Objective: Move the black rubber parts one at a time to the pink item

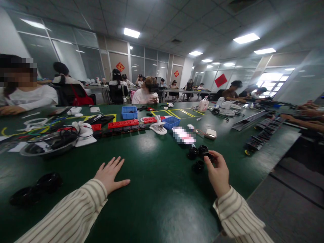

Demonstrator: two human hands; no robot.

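My left hand lies flat on the green table, fingers spread, holding nothing. My right hand is closed in a pinch on a small black round part. Three more black round parts sit in a cluster just left of that hand. Both arms wear striped sleeves.
Black ring-shaped parts lie at the near left. A metal bowl, red power strips, blue bins and a white holder stand farther back. Other people sit around this table and the tables behind. The table edge runs along the right.
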